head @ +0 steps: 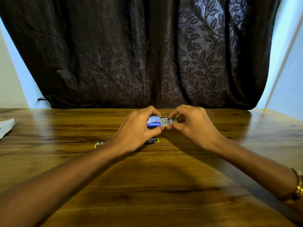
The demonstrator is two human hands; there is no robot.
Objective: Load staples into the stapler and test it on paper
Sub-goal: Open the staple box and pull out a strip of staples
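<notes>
Now our left hand (139, 130) holds the blue staple box (153, 122) tight above the worktop (164, 177), so our right hand (191, 123) fingers (172, 114) can pinch the staples (166, 121) out. Our stapler (100, 143) waits underneath.

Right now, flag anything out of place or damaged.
Nothing stands out. The left hand holds the staple box, the right hand slides its tray out, staples neat. The stapler lies mostly hidden under the left wrist.
</notes>
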